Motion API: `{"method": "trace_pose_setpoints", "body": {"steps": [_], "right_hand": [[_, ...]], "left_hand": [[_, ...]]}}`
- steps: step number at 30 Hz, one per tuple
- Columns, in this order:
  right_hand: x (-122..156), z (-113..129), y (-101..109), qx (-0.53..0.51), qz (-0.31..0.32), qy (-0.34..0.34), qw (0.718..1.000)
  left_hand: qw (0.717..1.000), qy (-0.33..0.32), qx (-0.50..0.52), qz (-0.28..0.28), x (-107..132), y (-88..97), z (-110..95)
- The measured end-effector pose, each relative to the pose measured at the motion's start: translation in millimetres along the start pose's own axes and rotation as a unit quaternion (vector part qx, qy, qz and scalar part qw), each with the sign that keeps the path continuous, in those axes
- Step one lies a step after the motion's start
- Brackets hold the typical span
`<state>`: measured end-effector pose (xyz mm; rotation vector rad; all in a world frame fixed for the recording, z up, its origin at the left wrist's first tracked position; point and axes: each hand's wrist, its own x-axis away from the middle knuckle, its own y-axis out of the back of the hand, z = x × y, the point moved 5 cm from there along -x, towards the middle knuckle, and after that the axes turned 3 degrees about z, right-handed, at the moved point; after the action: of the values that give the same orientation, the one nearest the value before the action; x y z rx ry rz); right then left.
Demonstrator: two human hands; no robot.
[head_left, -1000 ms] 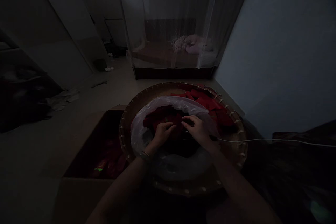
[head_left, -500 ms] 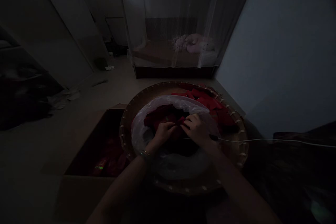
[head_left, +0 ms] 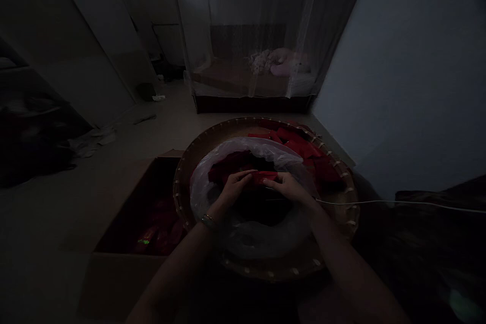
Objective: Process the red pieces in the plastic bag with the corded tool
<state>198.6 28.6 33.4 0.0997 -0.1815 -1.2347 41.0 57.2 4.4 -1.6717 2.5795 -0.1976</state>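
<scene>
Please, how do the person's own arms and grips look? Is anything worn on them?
The left forearm and right forearm are bare; no sleeves show. The left wrist wears a thin bangle with a greenish glint. The left grip and right grip have no gloves; rings cannot be told in the dim light.

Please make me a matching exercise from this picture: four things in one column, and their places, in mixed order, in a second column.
Things:
1. red piece
2. plastic bag
3. cardboard box
4. white cable

Places:
A. beside the tray, on its left
B. pinched between the left hand and the right hand
C. leads away to the right
D. lies open in the tray

Pairs: 1-B, 2-D, 3-A, 4-C.
</scene>
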Motion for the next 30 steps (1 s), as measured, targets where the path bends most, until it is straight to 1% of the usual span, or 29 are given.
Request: {"method": "trace_pose_setpoints", "body": {"steps": [2,4,6,8,11,12,13,14,15,16,17,18,19,20,21,23,27,29,30], "right_hand": [[1.2,-3.4,-5.6,-0.034,0.039,-0.03,0.998],[3.0,-4.6,-8.1,-0.05,0.054,-0.05,0.996],[4.1,-4.1,-8.0,-0.06,0.05,-0.054,0.995],[3.9,-2.9,-7.0,-0.079,0.047,-0.042,0.995],[1.7,-4.1,-5.4,-0.129,0.059,-0.027,0.99],[0.6,-5.5,-4.5,-0.147,0.062,-0.026,0.987],[-0.5,-7.3,-3.6,-0.162,0.064,-0.027,0.984],[-1.7,-9.1,-3.0,-0.172,0.065,-0.027,0.983],[-3.0,-10.7,-2.5,-0.178,0.063,-0.027,0.982],[-4.1,-12.1,-2.5,-0.179,0.059,-0.025,0.982],[-5.2,-13.3,-3.6,-0.178,0.058,-0.024,0.982],[-6.0,-14.2,-5.6,-0.177,0.058,-0.022,0.982],[-6.7,-14.7,-8.6,-0.176,0.061,-0.02,0.982],[-7.1,-15.0,-12.2,-0.175,0.065,-0.02,0.982],[-7.4,-14.9,-16.4,-0.175,0.07,-0.019,0.982],[-7.2,-12.6,-24.4,-0.173,0.077,-0.012,0.982],[-4.5,-2.1,-33.5,-0.143,0.095,-0.003,0.985],[-3.2,1.9,-30.3,-0.125,0.102,-0.009,0.987],[-3.3,3.0,-25.4,-0.126,0.094,-0.009,0.988]], "left_hand": [[0.999,-0.009,-0.008,0.03,1.6,-2.9,-1.8],[0.999,-0.016,-0.022,0.038,3.7,-3.9,-6.3],[0.998,-0.027,-0.059,0.024,4.8,-2.8,-12.8],[0.995,-0.04,-0.095,0.005,4.1,-0.9,-18.8],[0.989,-0.045,-0.142,-0.019,1.6,3.8,-23.7],[0.983,-0.058,-0.169,-0.035,1.7,6.6,-26.1],[0.972,-0.083,-0.213,-0.055,2.8,9.3,-30.0],[0.953,-0.12,-0.269,-0.073,5.2,10.8,-35.1],[0.923,-0.167,-0.336,-0.082,8.8,10.1,-40.6],[0.883,-0.215,-0.409,-0.079,13.2,6.8,-45.0],[0.84,-0.253,-0.477,-0.061,17.5,1.5,-46.7],[0.801,-0.273,-0.531,-0.039,20.9,-3.7,-45.4],[0.771,-0.285,-0.569,-0.024,23.6,-7.7,-42.8],[0.75,-0.294,-0.592,-0.016,25.6,-10.6,-39.6],[0.739,-0.295,-0.606,-0.013,26.6,-12.2,-36.0],[0.732,-0.3,-0.611,-0.012,27.0,-13.2,-29.4],[0.754,-0.293,-0.587,-0.027,25.4,-7.1,-22.5],[0.767,-0.281,-0.576,-0.036,25.0,-3.0,-22.5],[0.773,-0.274,-0.571,-0.045,25.0,-0.7,-23.3]]}}
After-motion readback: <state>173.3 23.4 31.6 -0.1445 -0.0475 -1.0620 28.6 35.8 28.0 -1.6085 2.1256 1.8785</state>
